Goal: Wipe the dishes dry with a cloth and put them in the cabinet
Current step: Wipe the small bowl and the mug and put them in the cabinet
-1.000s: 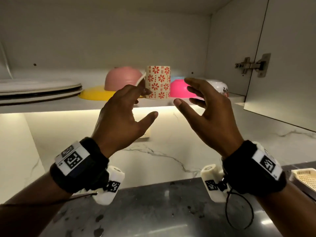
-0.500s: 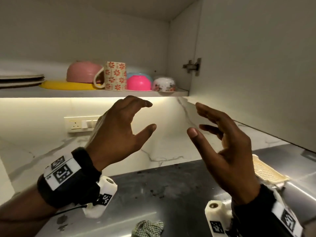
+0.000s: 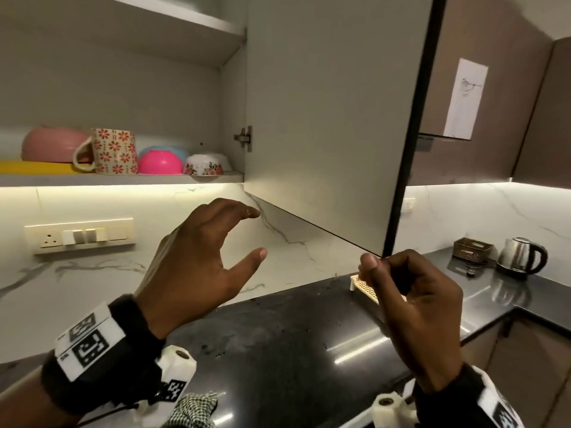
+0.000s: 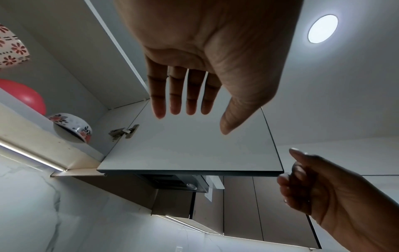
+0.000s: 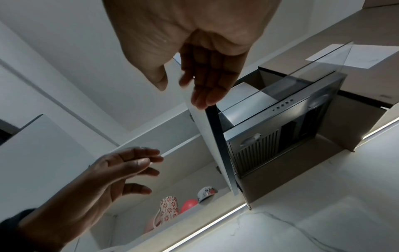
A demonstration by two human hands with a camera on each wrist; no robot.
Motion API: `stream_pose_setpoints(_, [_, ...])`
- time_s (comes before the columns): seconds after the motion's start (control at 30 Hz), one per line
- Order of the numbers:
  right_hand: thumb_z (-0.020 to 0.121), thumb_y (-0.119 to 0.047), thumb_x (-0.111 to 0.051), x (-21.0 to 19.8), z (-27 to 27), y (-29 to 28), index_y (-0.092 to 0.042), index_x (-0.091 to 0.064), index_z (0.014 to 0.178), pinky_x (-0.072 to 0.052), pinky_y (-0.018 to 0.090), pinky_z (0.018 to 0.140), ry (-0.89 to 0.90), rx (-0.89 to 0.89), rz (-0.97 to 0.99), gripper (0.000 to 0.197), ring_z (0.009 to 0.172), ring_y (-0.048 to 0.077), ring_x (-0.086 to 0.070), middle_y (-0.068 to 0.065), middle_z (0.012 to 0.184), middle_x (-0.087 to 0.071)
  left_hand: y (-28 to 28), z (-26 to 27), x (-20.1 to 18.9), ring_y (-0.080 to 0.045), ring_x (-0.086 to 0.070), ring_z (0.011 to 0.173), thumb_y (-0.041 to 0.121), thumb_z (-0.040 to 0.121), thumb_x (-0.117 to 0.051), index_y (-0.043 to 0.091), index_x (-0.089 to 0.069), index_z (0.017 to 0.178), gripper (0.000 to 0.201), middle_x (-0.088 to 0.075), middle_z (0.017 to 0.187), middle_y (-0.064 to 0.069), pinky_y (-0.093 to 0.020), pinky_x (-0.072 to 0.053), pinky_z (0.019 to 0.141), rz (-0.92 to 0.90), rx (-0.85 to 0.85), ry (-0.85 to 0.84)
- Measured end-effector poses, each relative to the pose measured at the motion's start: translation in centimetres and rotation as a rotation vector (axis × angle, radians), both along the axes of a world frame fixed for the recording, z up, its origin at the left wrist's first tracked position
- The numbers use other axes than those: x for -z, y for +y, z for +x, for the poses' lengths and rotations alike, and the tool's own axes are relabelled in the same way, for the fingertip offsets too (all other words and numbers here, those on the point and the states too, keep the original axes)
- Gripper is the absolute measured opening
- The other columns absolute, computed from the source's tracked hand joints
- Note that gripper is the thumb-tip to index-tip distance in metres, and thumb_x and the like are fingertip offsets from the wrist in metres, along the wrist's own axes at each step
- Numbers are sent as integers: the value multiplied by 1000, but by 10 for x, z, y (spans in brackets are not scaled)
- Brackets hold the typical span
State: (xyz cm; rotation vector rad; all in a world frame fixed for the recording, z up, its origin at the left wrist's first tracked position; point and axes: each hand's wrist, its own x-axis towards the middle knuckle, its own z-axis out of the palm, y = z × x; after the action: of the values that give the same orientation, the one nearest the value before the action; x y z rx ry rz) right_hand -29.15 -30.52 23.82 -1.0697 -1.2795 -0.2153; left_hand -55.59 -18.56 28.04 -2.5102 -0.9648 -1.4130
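We have our right hand [image 3: 414, 291] raised to the lower free corner of the open cabinet door [image 3: 324, 118], fingers curled round its dark outer edge and the thumb towards the pale inner face. In the wrist view the thumb may stand a little off the panel, so we call the pinch light at best. We judge that the coming move turns on this door: its long axis runs straight up from these fingertips and its hinge [image 3: 245, 139] lies up and to the left of the hand, so the corner must swing leftward to shut. The dishes are already in, up and to the left of the right hand and just above the left one. A floral mug [image 3: 114, 151], a hot-pink bowl [image 3: 160, 162] and a white floral bowl [image 3: 207, 163] stand in a close row on the shelf [image 3: 123, 179], the bowls rim-down. Our left hand [image 3: 197, 261] hangs empty below that shelf, fingers spread wide, nearer the dishes and well apart from the door's corner. The checked cloth [image 3: 191, 410] lies on the counter [image 3: 278, 350] beneath the left wrist
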Motion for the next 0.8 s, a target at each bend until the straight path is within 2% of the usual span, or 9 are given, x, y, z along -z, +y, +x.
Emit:
stream_pose_setpoints(0.03, [93,-33,-73,-3,1,-2,-12,-67,77,-58,38,63,12,25,36,27,69,20,-70,0,73,-71,-5,1,-1,-6,-59,120,65,89,-64,41,-57,137,55,-57,139,21,-44,-62,88,0,2,-1])
stream_pose_setpoints(0.1, [92,-33,-75,-11,5,-4,-13,-63,83,-57,36,64,39,57,119,25,71,18,-67,-6,78,-67,-15,1,-2,-7,-59,118,65,88,-64,40,-57,137,55,-57,139,20,-43,-62,88,6,0,-3])
stream_pose_setpoints(0.17, [92,-36,-76,-19,9,-1,-18,-62,107,-59,31,74,46,89,116,27,90,12,-66,-13,101,-64,-24,-4,-2,-6,-60,116,65,88,-64,40,-58,136,55,-58,138,21,-40,-62,85,9,-11,-2])
stream_pose_setpoints(0.3, [101,-35,-67,-29,4,13,-25,-43,156,-53,24,105,-9,20,7,61,133,-1,-54,-13,149,-52,-37,-20,-2,-8,-60,114,63,88,-65,38,-59,136,55,-60,137,17,-34,-61,83,6,-51,3])
stream_pose_setpoints(0.4, [106,-26,-60,-25,-9,20,-24,-33,164,-46,25,114,-10,-25,31,64,141,1,-50,-12,160,-48,-44,-36,-2,-10,-62,111,62,86,-66,37,-60,135,55,-61,136,15,-30,-60,81,-4,-97,-3])
stream_pose_setpoints(0.5, [108,-16,-57,-21,-21,25,-19,-36,163,-39,7,107,58,-34,83,59,138,-14,-44,-11,159,-48,-54,-53,-1,-10,-62,106,59,85,-69,37,-62,133,54,-62,134,16,-21,-53,78,-9,-140,-18])
stream_pose_setpoints(0.57, [107,-11,-57,-19,-31,26,-15,-38,161,-38,4,106,78,-32,119,58,137,-16,-44,-10,157,-49,-59,-64,-2,-11,-63,107,57,84,-69,36,-63,132,53,-62,133,15,-24,-54,80,-8,-163,-20])
stream_pose_setpoints(0.67, [105,-10,-61,-15,-56,26,-13,-40,161,-46,13,106,53,-46,160,60,136,-6,-52,-8,156,-52,-66,-87,-1,-11,-62,110,54,85,-70,33,-64,133,53,-62,133,15,-28,-57,83,3,-178,-27])
stream_pose_setpoints(0.8, [101,-13,-67,-13,-98,26,-11,-39,161,-57,41,104,-40,-71,187,65,131,15,-64,4,151,-60,-76,-122,1,-11,-62,113,54,86,-70,34,-61,135,54,-61,135,16,-39,-61,85,17,-212,-20])
